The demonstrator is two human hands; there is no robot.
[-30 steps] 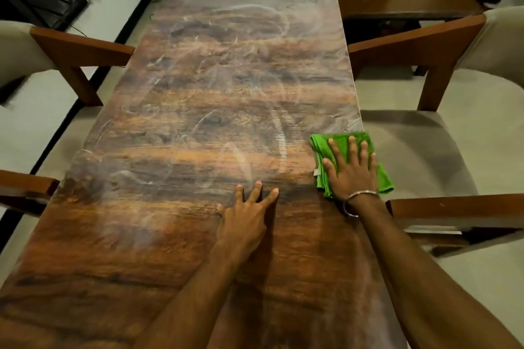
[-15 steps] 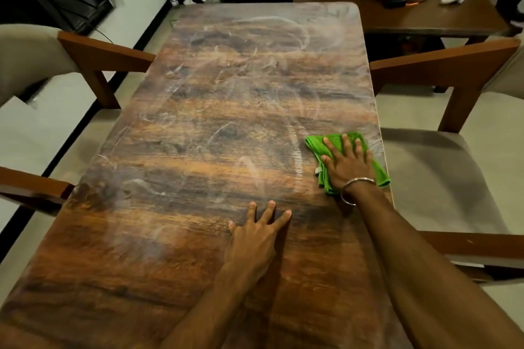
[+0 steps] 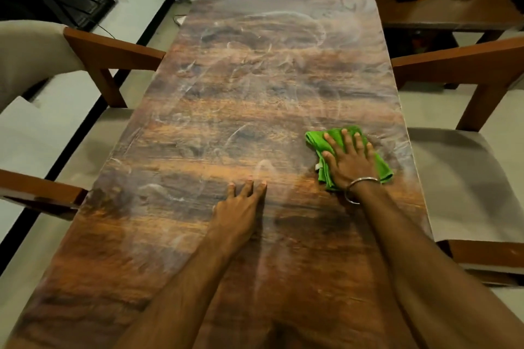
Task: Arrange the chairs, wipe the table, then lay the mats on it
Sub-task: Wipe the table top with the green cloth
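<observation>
table (image 3: 226,127), right hand (image 3: 350,163) pressing green cloth (image 3: 380,167)

No readable text — none anywhere.

Table (image 3: 226,127) is showing glossy wood grain, all hazed with whitish streaks. Green cloth (image 3: 316,140) at right is looking soft and matt. Chair arms (image 3: 113,51) are looking like smooth wood, seats (image 3: 459,178) matt beige fabric, bangle (image 3: 346,193) shiny metal.
</observation>
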